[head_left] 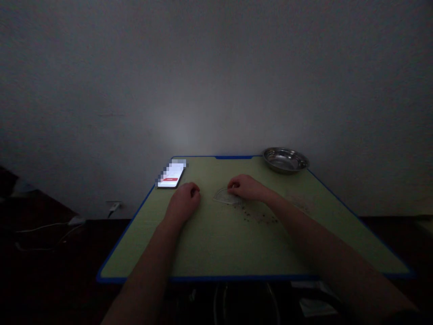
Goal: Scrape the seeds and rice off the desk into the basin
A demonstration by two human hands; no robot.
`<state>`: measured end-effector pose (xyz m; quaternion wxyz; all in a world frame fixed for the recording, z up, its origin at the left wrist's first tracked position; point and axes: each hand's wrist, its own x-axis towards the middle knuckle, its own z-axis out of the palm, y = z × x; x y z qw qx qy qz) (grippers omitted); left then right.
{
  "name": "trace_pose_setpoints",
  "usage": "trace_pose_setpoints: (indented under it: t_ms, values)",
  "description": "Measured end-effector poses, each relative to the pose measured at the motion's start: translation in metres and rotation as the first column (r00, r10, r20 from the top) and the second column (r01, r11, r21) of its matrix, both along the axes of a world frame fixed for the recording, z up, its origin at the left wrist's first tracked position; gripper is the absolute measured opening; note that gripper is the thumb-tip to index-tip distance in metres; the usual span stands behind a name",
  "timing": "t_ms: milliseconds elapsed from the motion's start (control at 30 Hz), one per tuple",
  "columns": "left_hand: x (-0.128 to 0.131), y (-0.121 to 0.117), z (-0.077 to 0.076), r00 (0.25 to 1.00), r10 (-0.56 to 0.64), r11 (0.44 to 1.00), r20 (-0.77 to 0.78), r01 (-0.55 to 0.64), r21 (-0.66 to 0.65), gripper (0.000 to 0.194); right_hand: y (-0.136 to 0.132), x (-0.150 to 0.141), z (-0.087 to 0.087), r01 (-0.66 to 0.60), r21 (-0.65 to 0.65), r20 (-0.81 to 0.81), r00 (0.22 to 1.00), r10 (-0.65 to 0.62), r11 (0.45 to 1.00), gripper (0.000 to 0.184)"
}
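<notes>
Head cam, dim light. Pale, thin, fan-shaped pc (223, 196) lies flat nr mid-counter (223, 248), betw the two hands, closer to R. Narrow tip pts L; long axis runs approx L–R across the counter. R end partly hidden by R hand (245, 186), so full outline unclear. R thumb + fingers bent in close over pc's far edge; can't tell if they grip it. L hand (187, 198) loosely curled, on or just above counter, apart from pc; can't tell if anything's inside.

Sm dark bits (246, 219) scattered just nr side + R of pc, twd R forearm, which crosses counter's R half. Phone (172, 174), screen lit, far L, just beyond L hand. Metal bowl (284, 171) at far R corner, by wall (216, 81).
</notes>
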<state>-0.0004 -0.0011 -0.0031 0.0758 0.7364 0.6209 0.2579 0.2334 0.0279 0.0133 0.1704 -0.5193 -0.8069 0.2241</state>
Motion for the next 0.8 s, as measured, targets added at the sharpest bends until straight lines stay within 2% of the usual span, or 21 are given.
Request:
trace_pose_setpoints:
  t_ms: [133, 200, 367, 433, 567, 700, 800]
  values:
    - [0.001, 0.0, 0.0, 1.0, 0.001, 1.0, -0.011, -0.001, 0.003, 0.021, -0.016, -0.006, 0.009, -0.149, -0.016, 0.005, 0.989, 0.149, 0.989, 0.016]
    - [0.0, 0.0, 0.0, 1.0, -0.004, 1.0, -0.006, 0.004, 0.006, 0.021, -0.025, -0.005, 0.017, -0.184, -0.014, -0.014, 0.983, 0.184, 0.983, 0.016]
    - [-0.001, -0.001, 0.0, 1.0, -0.006, 1.0, 0.003, 0.006, -0.002, 0.02, -0.046, 0.0, 0.037, -0.056, 0.023, -0.123, 0.991, 0.059, 0.998, 0.013]
    - [-0.001, -0.002, 0.001, 1.0, -0.004, 1.0, 0.003, 0.004, -0.004, 0.02, -0.054, 0.007, 0.04, -0.06, 0.028, -0.141, 0.988, 0.064, 0.998, 0.013]
    - [0.001, -0.005, 0.002, 1.0, 0.003, 1.0, 0.005, -0.003, 0.005, 0.02, -0.066, 0.045, 0.034, -0.038, 0.008, -0.132, 0.991, 0.039, 0.999, 0.014]
    - [0.002, -0.004, 0.004, 1.0, -0.002, 1.0, -0.018, 0.002, -0.002, 0.022, -0.07, 0.097, 0.02, 0.037, -0.225, -0.099, 0.993, -0.061, 0.974, 0.019]
    - [0.003, -0.003, 0.004, 0.999, -0.002, 1.0, -0.032, 0.002, -0.008, 0.021, -0.069, 0.115, 0.014, -0.028, -0.298, -0.077, 0.997, 0.005, 0.954, 0.019]
